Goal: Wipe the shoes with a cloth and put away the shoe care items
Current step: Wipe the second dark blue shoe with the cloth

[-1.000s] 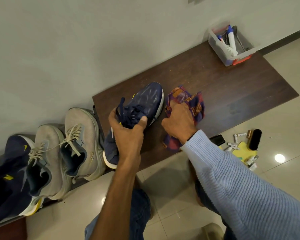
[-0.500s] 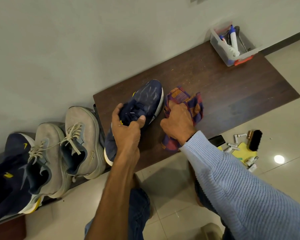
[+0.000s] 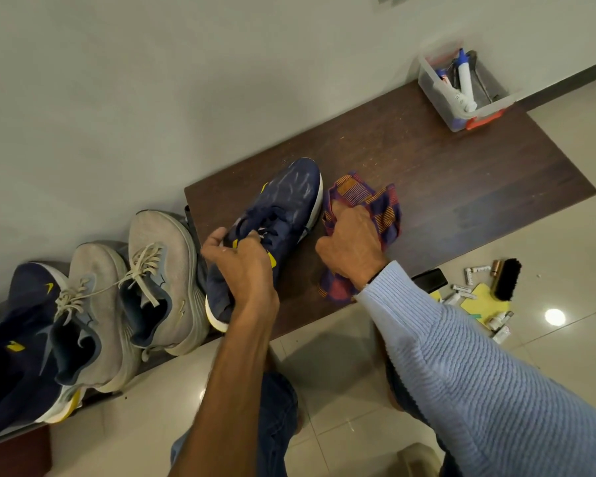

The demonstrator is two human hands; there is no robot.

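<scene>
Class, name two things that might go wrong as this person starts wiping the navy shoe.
The navy blue sneaker, heel at the edge of the dark wooden bench, is gripped only at its laces by the left hand; wiping could push it off. The black brush and small tubes on the floor could be stepped on.

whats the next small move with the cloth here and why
Probably lift the checked cloth and bring it left onto the toe of the navy shoe. The right hand grips the cloth on the bench, right beside the shoe. The left hand holds the shoe at its laces, and the toe shows pale streaks.
</scene>
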